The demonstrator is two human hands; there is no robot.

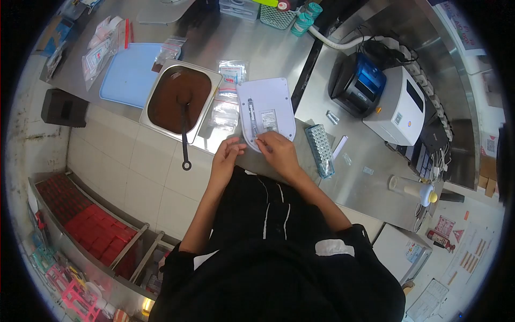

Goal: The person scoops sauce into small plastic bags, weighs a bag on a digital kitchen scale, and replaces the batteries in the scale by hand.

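A white kitchen scale (279, 96) lies face down at the counter's front edge, with a label and a long, narrow battery compartment (251, 110) uncovered on its underside. My right hand (279, 153) reaches over the scale's lower edge, fingertips pinched together at the compartment's near end. Whatever sits between those fingers is too small to make out. Just left of the scale's near corner is my left hand (225, 158), its fingers curled in towards the thumb. I cannot tell what, if anything, it holds. To the right lies a wrapped pack of batteries (320, 150), beside a white strip (340, 146).
A steel pan (214, 86) of brown sauce holds a black ladle (185, 134), its handle jutting over the front edge. Printed plastic bags (232, 72) lie between pan and scale. Further left is a blue tray (129, 75); two printers (394, 107) stand right.
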